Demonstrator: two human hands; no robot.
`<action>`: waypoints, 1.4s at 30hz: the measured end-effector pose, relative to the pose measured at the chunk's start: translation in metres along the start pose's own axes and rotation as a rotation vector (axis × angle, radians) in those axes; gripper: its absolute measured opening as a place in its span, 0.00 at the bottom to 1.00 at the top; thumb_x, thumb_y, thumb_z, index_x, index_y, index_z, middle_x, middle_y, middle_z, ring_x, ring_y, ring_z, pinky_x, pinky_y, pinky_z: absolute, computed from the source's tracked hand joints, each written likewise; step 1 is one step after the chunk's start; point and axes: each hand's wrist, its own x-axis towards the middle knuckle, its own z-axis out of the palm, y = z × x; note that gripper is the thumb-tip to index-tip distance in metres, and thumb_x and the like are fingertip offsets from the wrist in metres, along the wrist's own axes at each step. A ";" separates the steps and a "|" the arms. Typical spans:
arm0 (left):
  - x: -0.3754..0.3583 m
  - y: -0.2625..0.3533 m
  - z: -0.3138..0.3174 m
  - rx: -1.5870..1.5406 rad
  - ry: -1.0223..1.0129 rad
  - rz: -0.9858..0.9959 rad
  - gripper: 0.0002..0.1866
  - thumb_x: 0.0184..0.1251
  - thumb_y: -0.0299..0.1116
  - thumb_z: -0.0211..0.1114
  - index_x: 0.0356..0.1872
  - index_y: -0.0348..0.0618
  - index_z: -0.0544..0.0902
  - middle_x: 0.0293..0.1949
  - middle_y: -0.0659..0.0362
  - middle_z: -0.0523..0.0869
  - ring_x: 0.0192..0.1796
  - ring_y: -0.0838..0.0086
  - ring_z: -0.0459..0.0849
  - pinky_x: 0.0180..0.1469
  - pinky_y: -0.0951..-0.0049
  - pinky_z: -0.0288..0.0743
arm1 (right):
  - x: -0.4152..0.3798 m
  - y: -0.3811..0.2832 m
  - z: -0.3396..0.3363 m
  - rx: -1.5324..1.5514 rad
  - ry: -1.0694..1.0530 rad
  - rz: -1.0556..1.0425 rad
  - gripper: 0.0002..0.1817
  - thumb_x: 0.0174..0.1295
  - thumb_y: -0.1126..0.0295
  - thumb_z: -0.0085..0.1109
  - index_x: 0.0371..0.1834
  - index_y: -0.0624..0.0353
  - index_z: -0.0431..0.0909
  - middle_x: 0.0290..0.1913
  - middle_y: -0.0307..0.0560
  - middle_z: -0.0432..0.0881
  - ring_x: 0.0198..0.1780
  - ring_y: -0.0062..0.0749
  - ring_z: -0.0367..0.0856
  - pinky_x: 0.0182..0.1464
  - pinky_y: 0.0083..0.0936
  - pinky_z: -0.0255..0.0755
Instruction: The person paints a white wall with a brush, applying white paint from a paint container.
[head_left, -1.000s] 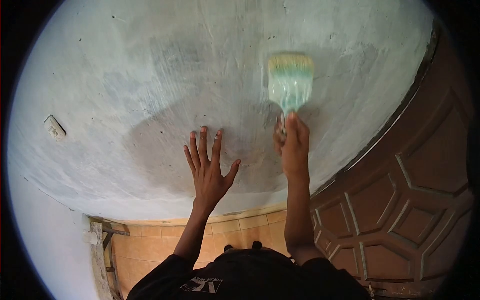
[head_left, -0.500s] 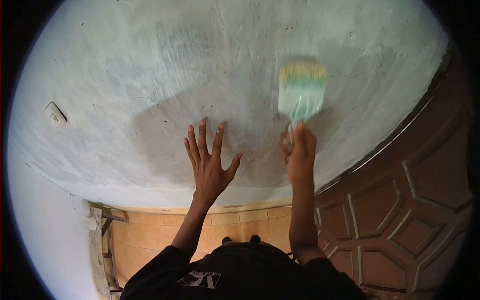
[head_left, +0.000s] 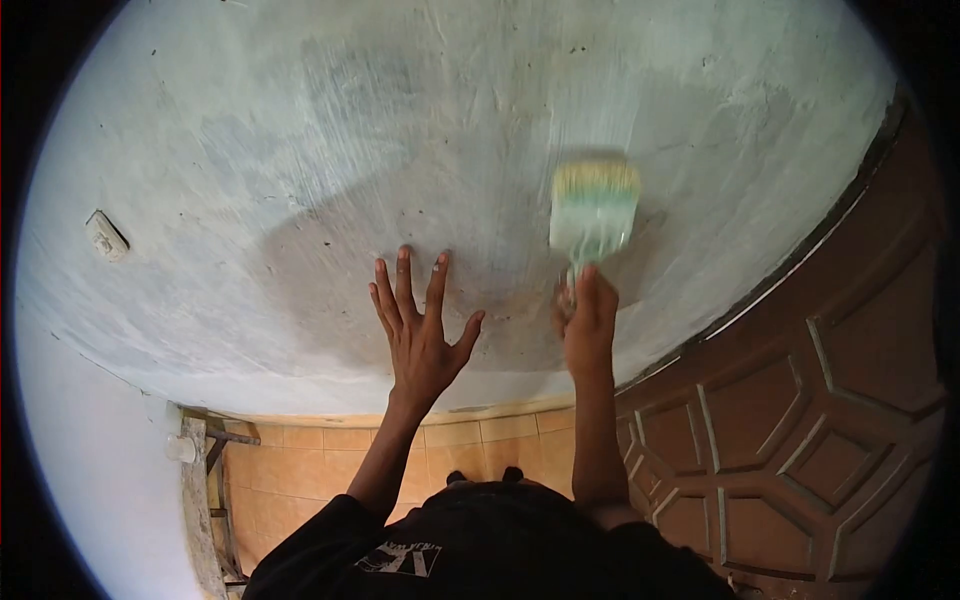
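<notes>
Right hand (head_left: 590, 325): grasping brush (head_left: 594, 218) by the handle, fingers wrapped round it. Brush is directly above that hand, upright, wide head up, yellowish bristle edge at the wall (head_left: 480, 110); slightly blurred, can't tell how firmly it presses. Left hand (head_left: 420, 345): released, fingers spread, laid against the wall, lower left of the brush and just left of the right hand, well apart from it. Pale streaks on the wall above both hands. Dark shadow (head_left: 310, 265) around the left hand. Switch (head_left: 106, 236) far left of the left hand, a bit higher, tilted. Brown panelled door (head_left: 755, 465) right of and below the right hand. Orange tiled floor (head_left: 300, 462) and black shirt (head_left: 500, 555) below both hands.
</notes>
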 end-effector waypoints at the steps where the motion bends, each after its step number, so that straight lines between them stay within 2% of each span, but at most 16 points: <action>1: 0.000 0.001 0.001 -0.006 -0.004 0.003 0.43 0.57 0.47 0.72 0.74 0.57 0.62 0.77 0.45 0.46 0.79 0.42 0.37 0.73 0.35 0.40 | 0.011 -0.011 0.007 -0.005 0.017 -0.016 0.22 0.77 0.49 0.41 0.28 0.53 0.65 0.21 0.31 0.65 0.17 0.12 0.59 0.17 0.15 0.53; 4: -0.004 0.001 0.003 -0.003 0.013 0.019 0.43 0.57 0.47 0.72 0.74 0.57 0.62 0.77 0.44 0.45 0.78 0.41 0.37 0.73 0.35 0.40 | 0.032 0.009 0.002 -0.065 -0.066 -0.105 0.23 0.76 0.48 0.42 0.28 0.53 0.65 0.21 0.30 0.65 0.17 0.12 0.59 0.17 0.15 0.52; 7: -0.013 -0.003 0.003 -0.008 -0.022 -0.016 0.43 0.58 0.47 0.72 0.74 0.57 0.63 0.77 0.44 0.45 0.78 0.41 0.36 0.73 0.34 0.40 | 0.014 0.057 -0.014 0.015 -0.009 0.019 0.23 0.76 0.48 0.43 0.28 0.53 0.66 0.21 0.30 0.65 0.17 0.12 0.59 0.17 0.14 0.53; 10: -0.021 0.000 -0.002 0.029 -0.077 -0.017 0.43 0.52 0.41 0.77 0.69 0.45 0.65 0.77 0.44 0.42 0.77 0.38 0.36 0.73 0.35 0.42 | -0.014 0.094 -0.038 -0.019 -0.028 0.071 0.23 0.76 0.48 0.43 0.28 0.53 0.66 0.21 0.30 0.65 0.17 0.12 0.59 0.17 0.14 0.53; 11: -0.026 0.001 -0.004 0.030 -0.084 -0.017 0.43 0.52 0.41 0.77 0.69 0.45 0.65 0.77 0.44 0.42 0.77 0.39 0.36 0.73 0.35 0.42 | -0.019 0.100 -0.044 -0.040 -0.044 0.088 0.23 0.76 0.47 0.43 0.28 0.53 0.66 0.21 0.30 0.65 0.17 0.12 0.59 0.17 0.13 0.53; 13: -0.028 0.000 -0.002 0.030 -0.083 -0.014 0.44 0.51 0.40 0.77 0.70 0.47 0.64 0.77 0.44 0.42 0.78 0.39 0.36 0.73 0.36 0.42 | -0.016 0.086 -0.039 -0.006 -0.024 0.087 0.23 0.76 0.48 0.43 0.28 0.53 0.67 0.22 0.30 0.66 0.17 0.12 0.60 0.18 0.13 0.53; 16: -0.031 -0.002 0.000 -0.005 -0.107 -0.037 0.44 0.56 0.45 0.73 0.74 0.58 0.62 0.77 0.44 0.44 0.78 0.41 0.36 0.73 0.35 0.40 | -0.003 0.028 -0.016 -0.060 0.018 0.047 0.22 0.76 0.49 0.42 0.29 0.53 0.67 0.21 0.30 0.66 0.18 0.12 0.60 0.18 0.13 0.54; 17: -0.032 -0.002 0.000 -0.012 -0.107 -0.037 0.44 0.56 0.45 0.73 0.74 0.58 0.62 0.77 0.44 0.44 0.78 0.41 0.36 0.73 0.35 0.40 | 0.006 0.013 -0.008 -0.094 0.031 0.025 0.22 0.76 0.49 0.42 0.29 0.53 0.67 0.21 0.30 0.66 0.18 0.12 0.60 0.18 0.13 0.54; 19: -0.033 -0.002 0.001 -0.025 -0.099 -0.043 0.44 0.57 0.45 0.73 0.74 0.58 0.62 0.77 0.44 0.44 0.78 0.41 0.36 0.73 0.34 0.39 | 0.018 0.025 -0.010 -0.075 -0.002 -0.022 0.22 0.76 0.49 0.42 0.28 0.53 0.66 0.21 0.30 0.65 0.18 0.11 0.60 0.18 0.14 0.54; 20: -0.033 -0.001 0.000 -0.020 -0.094 -0.042 0.44 0.55 0.43 0.74 0.73 0.55 0.62 0.77 0.44 0.43 0.78 0.40 0.36 0.73 0.35 0.41 | 0.024 0.036 -0.012 -0.066 -0.023 -0.049 0.23 0.76 0.48 0.42 0.28 0.53 0.66 0.20 0.30 0.65 0.18 0.11 0.59 0.18 0.14 0.54; 22: -0.035 0.002 -0.002 -0.007 -0.081 -0.045 0.45 0.52 0.39 0.77 0.72 0.48 0.62 0.77 0.44 0.42 0.78 0.40 0.37 0.73 0.37 0.44 | 0.017 0.074 -0.025 -0.074 -0.028 -0.022 0.23 0.76 0.48 0.41 0.27 0.53 0.66 0.20 0.30 0.64 0.17 0.12 0.59 0.18 0.14 0.54; 26: -0.046 0.005 -0.006 -0.018 -0.121 -0.065 0.45 0.52 0.39 0.77 0.71 0.47 0.63 0.77 0.44 0.42 0.77 0.39 0.37 0.73 0.37 0.45 | -0.022 0.115 -0.050 -0.001 -0.078 0.093 0.22 0.76 0.48 0.44 0.26 0.50 0.64 0.22 0.27 0.61 0.21 0.11 0.58 0.21 0.14 0.51; 30: -0.046 0.009 -0.008 -0.029 -0.125 -0.050 0.44 0.52 0.39 0.77 0.70 0.45 0.64 0.77 0.43 0.43 0.77 0.39 0.37 0.73 0.36 0.44 | -0.024 0.082 -0.040 0.039 -0.051 0.117 0.23 0.75 0.47 0.43 0.28 0.52 0.64 0.22 0.27 0.60 0.20 0.12 0.57 0.21 0.15 0.50; 34: -0.050 0.012 -0.007 -0.051 -0.149 -0.056 0.44 0.53 0.40 0.76 0.70 0.44 0.64 0.76 0.43 0.43 0.77 0.39 0.37 0.73 0.36 0.43 | 0.006 0.050 -0.015 -0.052 0.032 0.013 0.25 0.76 0.47 0.41 0.25 0.52 0.64 0.18 0.29 0.62 0.16 0.13 0.58 0.17 0.15 0.52; 39: -0.054 0.009 -0.008 -0.035 -0.141 -0.075 0.44 0.53 0.41 0.76 0.70 0.45 0.64 0.76 0.43 0.44 0.78 0.40 0.37 0.73 0.36 0.42 | -0.005 0.096 -0.036 -0.054 -0.083 0.027 0.25 0.76 0.47 0.41 0.25 0.52 0.63 0.18 0.29 0.62 0.16 0.12 0.58 0.17 0.15 0.52; 42: -0.060 0.011 -0.012 -0.022 -0.168 -0.099 0.44 0.53 0.41 0.76 0.70 0.45 0.64 0.76 0.44 0.45 0.78 0.41 0.37 0.73 0.36 0.41 | -0.033 0.115 -0.052 -0.017 -0.061 0.150 0.22 0.76 0.50 0.44 0.25 0.51 0.64 0.20 0.28 0.59 0.18 0.12 0.55 0.18 0.17 0.50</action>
